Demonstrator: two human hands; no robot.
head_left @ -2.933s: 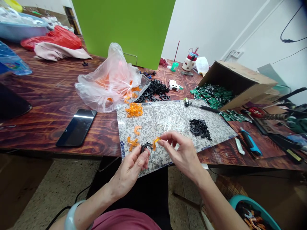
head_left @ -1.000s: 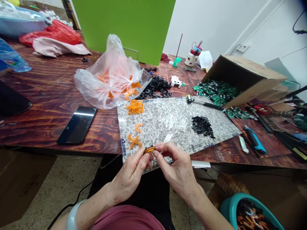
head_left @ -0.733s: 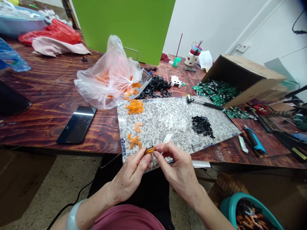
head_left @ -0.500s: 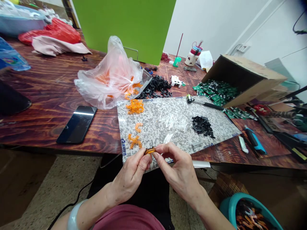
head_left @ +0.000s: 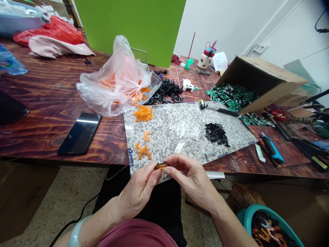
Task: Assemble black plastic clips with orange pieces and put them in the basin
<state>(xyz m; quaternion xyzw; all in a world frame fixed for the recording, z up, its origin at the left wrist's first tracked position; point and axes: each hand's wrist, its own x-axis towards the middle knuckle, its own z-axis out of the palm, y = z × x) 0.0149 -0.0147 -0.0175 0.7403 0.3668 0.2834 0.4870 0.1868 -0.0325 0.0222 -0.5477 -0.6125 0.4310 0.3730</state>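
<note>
L hand / R hand | both pinching orange plastic pc | over near edge of speckled board

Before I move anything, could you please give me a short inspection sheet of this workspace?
surface: dark-grained wooden table under a speckled stone-pattern board.
job's things: left hand and right hand pinch a small orange part between them; orange pieces, clear rods and black pieces lie on the board.
clutter: plastic bag, phone, tipped cardboard box spilling green parts.
grippers: nothing seen.
cables: black cable across the floor at left.
surroundings: green panel, white wall, teal basin of orange and black pieces lower right.
</note>
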